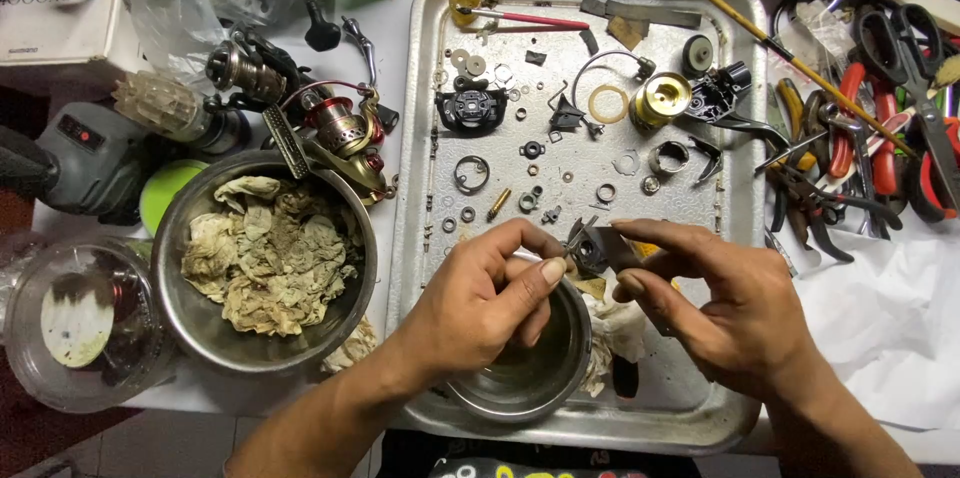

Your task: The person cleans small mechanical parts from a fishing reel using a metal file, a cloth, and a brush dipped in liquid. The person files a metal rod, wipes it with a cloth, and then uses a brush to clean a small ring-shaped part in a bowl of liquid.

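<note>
My left hand (480,300) and my right hand (722,310) meet over the near part of a metal tray (420,88). Together they pinch a small dark metal reel part (590,246) between fingertips. Just below my left hand sits a small steel cup (535,378). A pale rag (618,330) lies under my right hand. Scattered on the tray are several washers, rings, screws, a gold spool (660,98) and a black reel frame piece (470,110).
A steel bowl (200,323) of dirty rags stands left of the tray, with a red-and-gold spinning reel (340,133) behind it. Pliers and scissors (880,128) lie at the right on white paper. A clear plastic tub (75,328) is at far left. A thin brush (770,38) crosses the tray corner.
</note>
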